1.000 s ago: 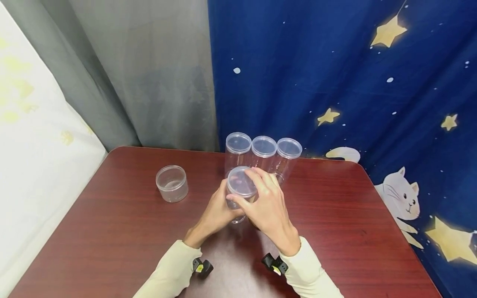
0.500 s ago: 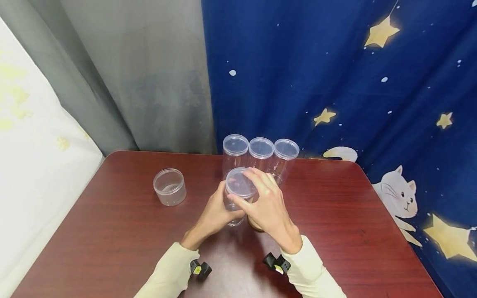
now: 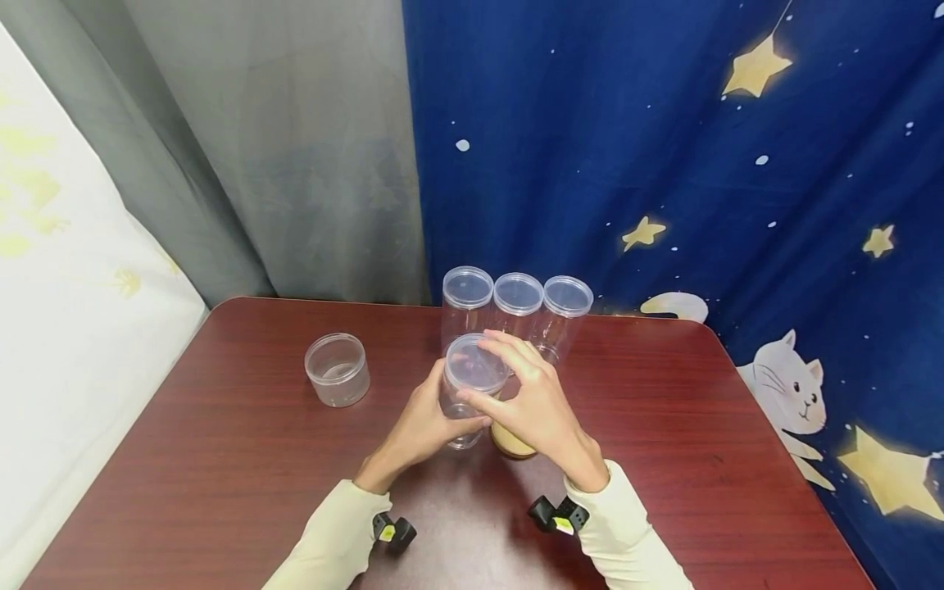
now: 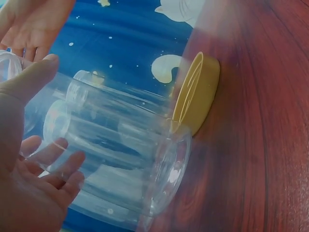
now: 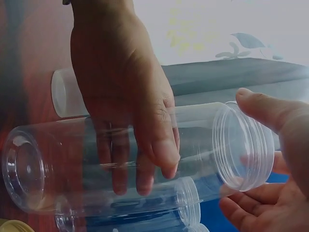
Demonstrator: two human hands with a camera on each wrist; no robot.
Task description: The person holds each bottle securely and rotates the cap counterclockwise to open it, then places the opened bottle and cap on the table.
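A tall clear plastic jar [image 5: 72,164] with a translucent screw lid [image 3: 470,367] stands in front of me at the middle of the table. My left hand [image 3: 422,422] grips its body, thumb on the near side and fingers round the far side. Over the rim, my right hand [image 3: 537,406] holds the lid between thumb and fingers, as the right wrist view also shows. Through the clear wall nothing shows inside the jar. Right beside its base lies a shallow round yellow lid [image 4: 200,96], partly covered by the right hand in the head view.
Three similar lidded jars [image 3: 519,293] stand in a row behind, close to the table's back edge. A short, wide clear container [image 3: 338,373] sits to the left on the reddish wooden table [image 3: 221,459]. Grey and blue star-patterned curtains [image 3: 516,164] hang behind the table.
My right hand has turned slightly on the lid and its wrist has shifted a little to the right. More of the yellow lid shows beneath it. The left hand keeps its grip.
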